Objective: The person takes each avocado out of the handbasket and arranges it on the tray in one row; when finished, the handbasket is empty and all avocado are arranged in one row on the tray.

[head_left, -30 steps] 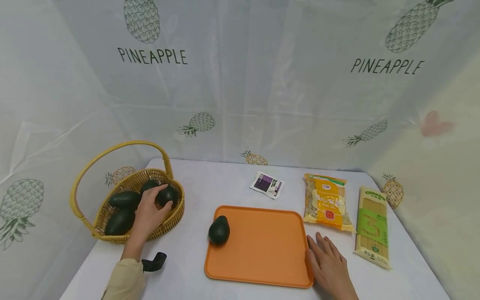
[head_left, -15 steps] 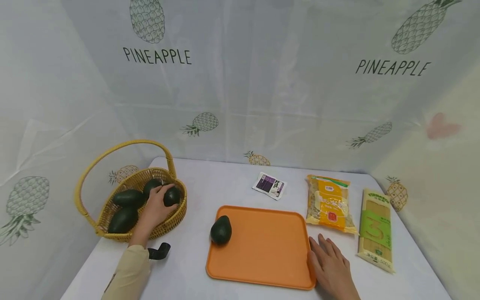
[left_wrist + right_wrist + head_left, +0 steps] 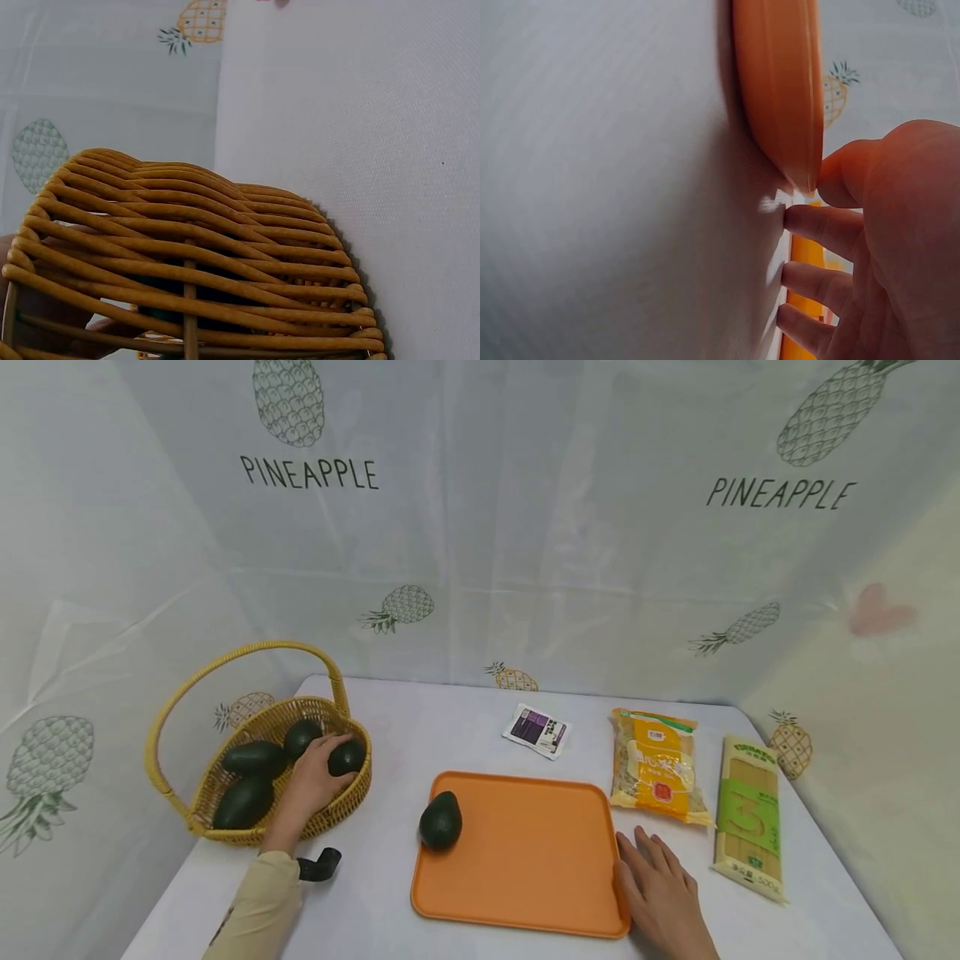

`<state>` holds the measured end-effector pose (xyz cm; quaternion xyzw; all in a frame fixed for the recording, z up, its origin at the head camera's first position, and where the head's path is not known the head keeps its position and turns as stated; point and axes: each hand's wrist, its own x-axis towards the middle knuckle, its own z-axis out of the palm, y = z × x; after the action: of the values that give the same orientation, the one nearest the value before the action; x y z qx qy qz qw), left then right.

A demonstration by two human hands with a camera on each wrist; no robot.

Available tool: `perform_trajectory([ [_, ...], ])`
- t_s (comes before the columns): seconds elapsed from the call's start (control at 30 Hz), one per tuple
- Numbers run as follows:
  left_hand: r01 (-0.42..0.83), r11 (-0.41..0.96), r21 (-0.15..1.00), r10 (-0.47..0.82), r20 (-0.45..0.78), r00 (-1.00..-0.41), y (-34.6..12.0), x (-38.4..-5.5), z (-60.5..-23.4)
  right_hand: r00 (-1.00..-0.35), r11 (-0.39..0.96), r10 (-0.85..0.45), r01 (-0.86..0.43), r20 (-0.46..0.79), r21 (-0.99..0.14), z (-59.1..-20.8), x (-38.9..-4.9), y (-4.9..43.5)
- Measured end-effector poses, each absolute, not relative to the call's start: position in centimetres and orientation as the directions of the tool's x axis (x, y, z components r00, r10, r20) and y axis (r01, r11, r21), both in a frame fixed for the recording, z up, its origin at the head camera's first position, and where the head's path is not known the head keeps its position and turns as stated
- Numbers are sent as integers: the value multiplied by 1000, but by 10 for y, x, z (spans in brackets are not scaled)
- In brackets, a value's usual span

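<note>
My left hand (image 3: 317, 777) reaches into the yellow wicker basket (image 3: 341, 806), its thumb and fingers round a dark green avocado (image 3: 347, 758) near the right rim. Several other avocados (image 3: 245, 802) lie to the left of that hand. In the left wrist view the woven basket wall (image 3: 187, 247) hides most of the hand and the fruit. A single avocado (image 3: 440, 821) sits at the left edge of the orange tray (image 3: 525, 852). My right hand (image 3: 663, 893) rests on the table with fingers extended, and its thumb (image 3: 847, 172) touches the tray's right rim.
An arched handle (image 3: 247, 647) stands over the basket. Behind the tray lies a small white and purple sachet (image 3: 537, 731). A yellow food bag (image 3: 657, 767) and a pack of noodles (image 3: 747, 818) lie at the right. Patterned cloth (image 3: 480, 527) hangs behind the table.
The fingers of my left hand have settled lower round the avocado, and the wrist has shifted slightly. The right hand stays at the tray's rim. The head view sways a little.
</note>
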<state>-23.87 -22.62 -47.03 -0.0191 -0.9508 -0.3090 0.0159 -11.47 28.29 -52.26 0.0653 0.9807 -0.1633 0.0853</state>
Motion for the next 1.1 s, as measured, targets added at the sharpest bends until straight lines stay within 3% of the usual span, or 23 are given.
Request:
perform_trajectory([
  [0.47,58,810,583,25,65,-998,-227,-234,-465,-980,936,91,145,-177,-320,-522,-114,282],
  [1.1,47,645,763,-19,77,-997,-239,-214,-449,-975,932,103,163,-196,-322,-521,-114,282],
])
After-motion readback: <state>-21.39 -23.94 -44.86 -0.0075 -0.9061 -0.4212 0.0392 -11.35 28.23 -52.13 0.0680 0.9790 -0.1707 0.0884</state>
